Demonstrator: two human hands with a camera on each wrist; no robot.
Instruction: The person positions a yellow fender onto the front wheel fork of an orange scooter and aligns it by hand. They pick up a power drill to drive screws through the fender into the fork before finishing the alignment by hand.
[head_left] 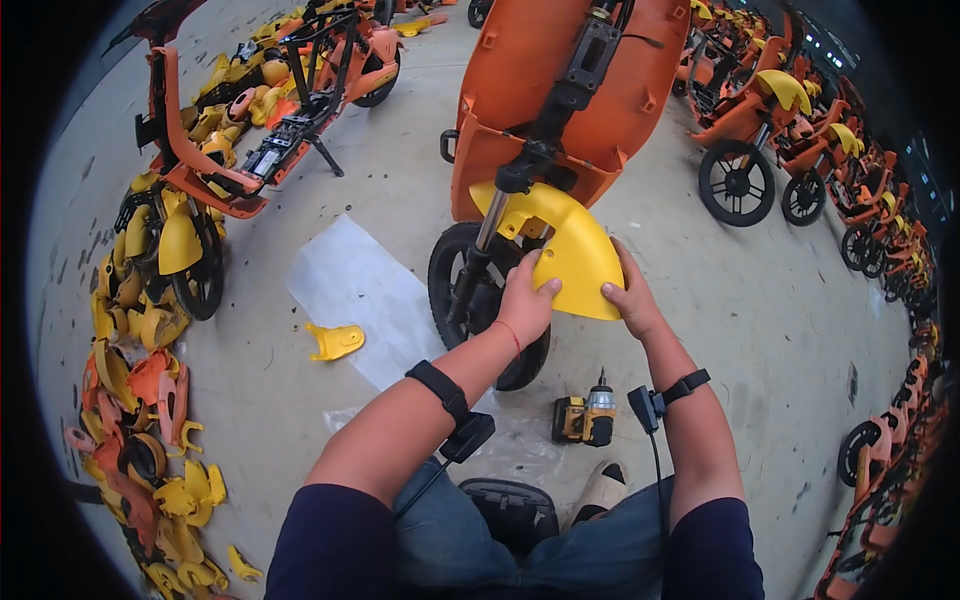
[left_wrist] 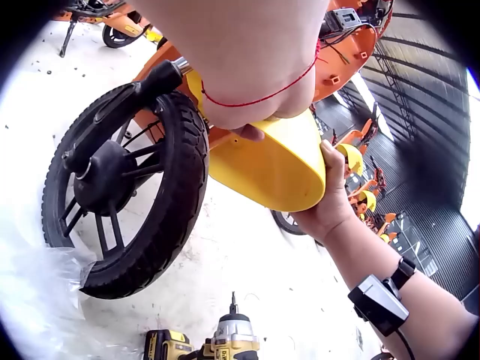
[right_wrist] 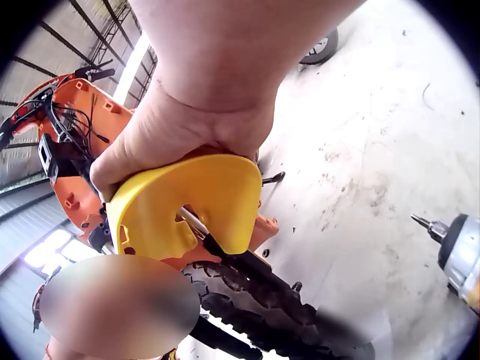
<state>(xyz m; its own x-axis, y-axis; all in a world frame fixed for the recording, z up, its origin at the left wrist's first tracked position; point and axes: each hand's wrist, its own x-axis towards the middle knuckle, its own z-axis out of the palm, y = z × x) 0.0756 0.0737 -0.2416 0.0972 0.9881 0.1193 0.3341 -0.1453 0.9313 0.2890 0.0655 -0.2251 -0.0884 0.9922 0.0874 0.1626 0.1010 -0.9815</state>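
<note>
Grey floor point(head_left: 770, 400) beneath fender point(head_left: 580, 262), lengthwise toward person point(head_left: 335, 545).

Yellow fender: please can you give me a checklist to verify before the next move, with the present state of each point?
1. Left hand grips the yellow fender: ok.
2. Right hand grips its other side: ok.
3. Fender holes lined up with the fork: cannot tell.
4. Power driver in hand: not ok, it is on the floor.
5. Bit fitted in the driver: ok.
6. Small yellow piece fitted: not ok, it lies on the floor.
</note>
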